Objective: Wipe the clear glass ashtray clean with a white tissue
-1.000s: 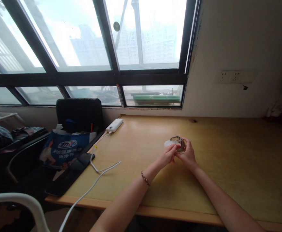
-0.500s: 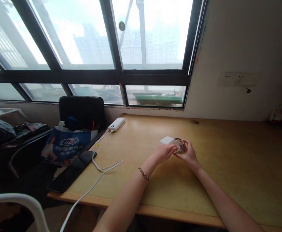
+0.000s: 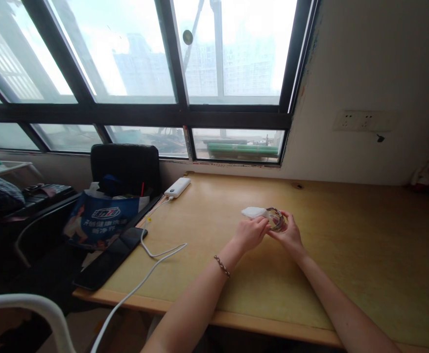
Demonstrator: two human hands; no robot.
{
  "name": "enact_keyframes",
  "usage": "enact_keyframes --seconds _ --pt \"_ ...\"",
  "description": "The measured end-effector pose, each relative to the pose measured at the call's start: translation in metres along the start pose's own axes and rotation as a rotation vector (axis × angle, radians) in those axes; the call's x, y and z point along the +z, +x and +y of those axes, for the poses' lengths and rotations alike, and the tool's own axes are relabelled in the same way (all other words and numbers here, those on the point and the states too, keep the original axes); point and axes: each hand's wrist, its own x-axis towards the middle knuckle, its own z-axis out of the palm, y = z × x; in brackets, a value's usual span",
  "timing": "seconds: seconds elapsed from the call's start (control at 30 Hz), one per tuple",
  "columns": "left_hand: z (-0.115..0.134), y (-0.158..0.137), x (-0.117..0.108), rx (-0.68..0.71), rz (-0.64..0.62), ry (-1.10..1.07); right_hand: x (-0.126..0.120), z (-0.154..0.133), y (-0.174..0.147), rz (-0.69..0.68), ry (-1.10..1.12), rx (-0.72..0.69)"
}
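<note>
My right hand (image 3: 290, 236) is curled round a clear, round glass-like vessel (image 3: 276, 219) with a dark, patterned rim, its opening tipped towards me. My left hand (image 3: 250, 233) is closed at the vessel's left side, fingertips against it. From those fingers a folded white tissue (image 3: 253, 212) sticks out to the left, its other end hidden by the hand and the vessel. Both hands are over the middle of the wooden desk (image 3: 214, 274). A braided bracelet (image 3: 222, 266) circles my left wrist.
A white power bank (image 3: 178, 188) lies at the desk's far left corner, its white cable (image 3: 152, 267) trailing over the front edge. A black phone-like slab (image 3: 111, 260) overlaps the left edge. Beyond stands a black chair (image 3: 124, 164) with a blue bag (image 3: 100, 220).
My left hand has turned slightly at the vessel, and the tissue now lies flatter and a little further left. The vessel's opening has tilted more towards me.
</note>
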Motion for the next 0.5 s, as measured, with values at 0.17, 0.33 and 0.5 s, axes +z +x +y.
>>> enact_keyframes --seconds 0.17,0.33,0.5 --pt "0.009 0.0 0.003 0.029 0.07 -0.216 -0.006 -0.006 0.003 0.067 -0.088 -0.017" --pt "0.017 0.0 0.013 -0.09 -0.026 -0.736 -0.01 -0.009 0.002 0.105 -0.13 -0.065" --pt "0.014 0.002 0.015 -0.144 -0.069 -0.917 -0.01 -0.007 0.004 0.067 -0.011 0.011"
